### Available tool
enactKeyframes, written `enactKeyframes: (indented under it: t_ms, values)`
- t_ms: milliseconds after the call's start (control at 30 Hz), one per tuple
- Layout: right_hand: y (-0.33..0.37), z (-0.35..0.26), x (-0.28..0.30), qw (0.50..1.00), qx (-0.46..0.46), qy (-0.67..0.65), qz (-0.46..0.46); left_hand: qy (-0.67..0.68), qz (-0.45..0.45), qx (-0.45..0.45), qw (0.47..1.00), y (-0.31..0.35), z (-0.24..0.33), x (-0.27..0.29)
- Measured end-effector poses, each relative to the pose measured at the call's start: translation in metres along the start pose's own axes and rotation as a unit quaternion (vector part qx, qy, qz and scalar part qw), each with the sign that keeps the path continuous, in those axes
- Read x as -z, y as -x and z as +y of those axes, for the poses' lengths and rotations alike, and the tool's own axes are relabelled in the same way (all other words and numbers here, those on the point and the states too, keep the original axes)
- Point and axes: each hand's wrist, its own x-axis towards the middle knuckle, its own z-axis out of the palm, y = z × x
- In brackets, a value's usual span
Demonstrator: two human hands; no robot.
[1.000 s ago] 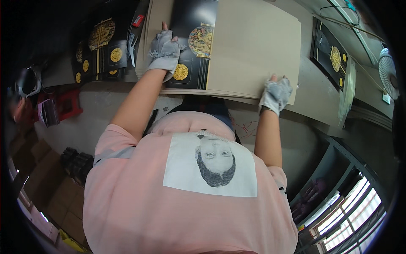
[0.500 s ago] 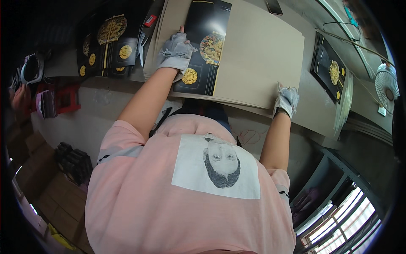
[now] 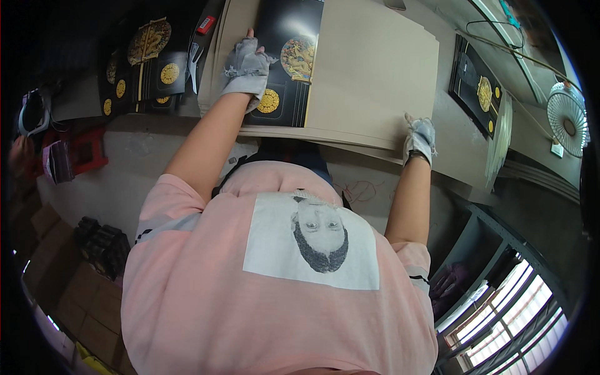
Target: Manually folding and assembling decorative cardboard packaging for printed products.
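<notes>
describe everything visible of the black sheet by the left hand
The black sheet looks like glossy paper, with a multicoloured medallion at its right edge, a gold disc lower left and thin lines. It lies flat on beige boards, reaching the picture's top; the gloved left hand touches its left edge.

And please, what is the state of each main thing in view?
Left hand, gloved, at sheet's left edge
Right hand, gloved, at boards' near right corner
Black sheet, flat on boards
Boards, stacked
Left black sheets, overlapping
Fan, cannot tell whether running
</notes>
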Motion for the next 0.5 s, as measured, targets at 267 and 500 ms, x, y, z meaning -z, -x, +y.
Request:
enactKeyframes:
  t_ms: [267,500]
  values:
    - [-0.002,0.008,0.006,0.994,-0.079,0.043,-0.058,-0.178,-0.048,-0.018,0.983,0.03,0.039,0.004]
    - [0.0,0.046,0.006,0.946,-0.11,-0.266,-0.147,-0.187,-0.033,0.021,0.982,0.014,0.016,0.009]
